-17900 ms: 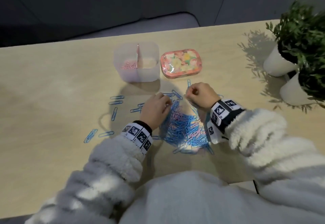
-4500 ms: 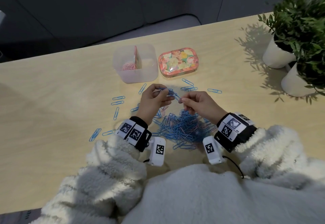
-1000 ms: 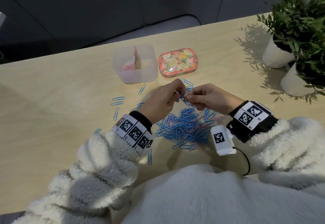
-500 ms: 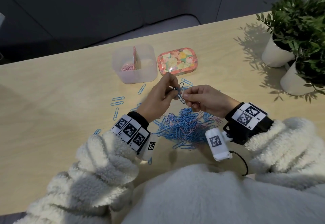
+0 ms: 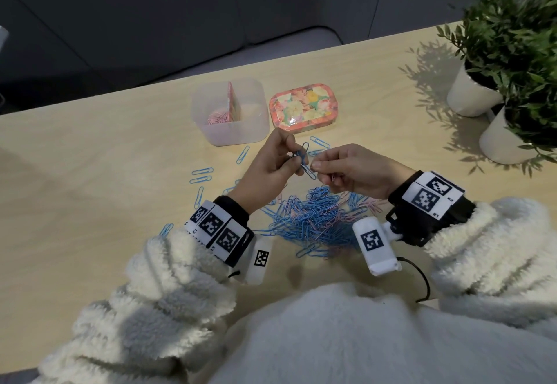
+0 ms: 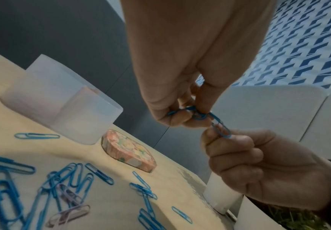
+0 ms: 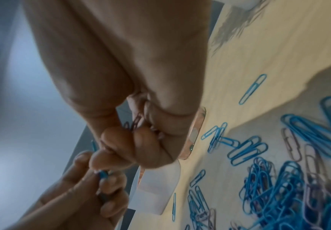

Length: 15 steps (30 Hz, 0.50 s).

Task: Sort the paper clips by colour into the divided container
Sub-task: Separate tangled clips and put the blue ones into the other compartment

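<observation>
Pinching linked blue clips (image 5: 305, 164) between them, the left hand (image 5: 268, 172) and right hand (image 5: 358, 172) hover above the pile (image 5: 316, 217); how many are chained is hard to make out. Both hands have lifted slightly since half a second ago. One divided container (image 5: 230, 112) holds pink clips (image 5: 218, 118) left of its divider; one floral tin (image 5: 303, 106) sits beside it on the tabletop (image 5: 90, 172).

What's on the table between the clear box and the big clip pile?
Head view: loose blue paper clips on bare wood, with both hands above.
</observation>
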Motion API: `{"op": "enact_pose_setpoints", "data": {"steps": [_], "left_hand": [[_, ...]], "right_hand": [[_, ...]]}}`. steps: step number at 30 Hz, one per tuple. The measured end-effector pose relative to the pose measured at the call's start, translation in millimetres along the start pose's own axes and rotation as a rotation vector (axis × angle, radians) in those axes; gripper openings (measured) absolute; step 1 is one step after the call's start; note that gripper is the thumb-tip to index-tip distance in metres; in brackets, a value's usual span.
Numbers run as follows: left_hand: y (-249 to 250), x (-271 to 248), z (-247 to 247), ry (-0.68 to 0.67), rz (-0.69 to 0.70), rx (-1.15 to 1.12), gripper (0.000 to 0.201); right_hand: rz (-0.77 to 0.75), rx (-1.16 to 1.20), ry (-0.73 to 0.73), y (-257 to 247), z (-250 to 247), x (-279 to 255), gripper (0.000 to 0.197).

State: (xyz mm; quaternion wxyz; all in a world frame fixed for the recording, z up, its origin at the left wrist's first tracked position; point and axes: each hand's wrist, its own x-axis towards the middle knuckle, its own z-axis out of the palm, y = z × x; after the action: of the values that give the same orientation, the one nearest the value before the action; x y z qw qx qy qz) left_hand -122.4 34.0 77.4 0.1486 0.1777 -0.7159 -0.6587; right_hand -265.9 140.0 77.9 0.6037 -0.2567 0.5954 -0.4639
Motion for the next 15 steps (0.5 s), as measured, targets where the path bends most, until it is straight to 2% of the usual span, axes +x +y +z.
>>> {"op": "enact_pose_setpoints", "data": {"steps": [3, 8, 11, 15], "left_hand": [[2.4, 3.9, 1.5, 0.045, -0.004, 0.010, 0.017], [3.1, 7.8, -5.3, 0.072, -0.090, -0.021, 0.020], [4.3, 7.2, -4.5, 0.056, -0.162, -0.106, 0.022], [7.9, 9.8, -0.1, 0.082, -0.189, -0.199, 0.021]], "right_hand": [[-0.058, 0.097, 0.042, 3.0, -1.1, -1.2, 0.010], [-0.076, 0.279, 0.020, 6.5, -5.7, -5.2, 0.014], [-0.153, 0.177, 0.053, 5.6, -7.0, -7.8, 0.016], [-0.322, -0.072, 0.158, 3.5, -0.6, -9.3, 0.013]]}}
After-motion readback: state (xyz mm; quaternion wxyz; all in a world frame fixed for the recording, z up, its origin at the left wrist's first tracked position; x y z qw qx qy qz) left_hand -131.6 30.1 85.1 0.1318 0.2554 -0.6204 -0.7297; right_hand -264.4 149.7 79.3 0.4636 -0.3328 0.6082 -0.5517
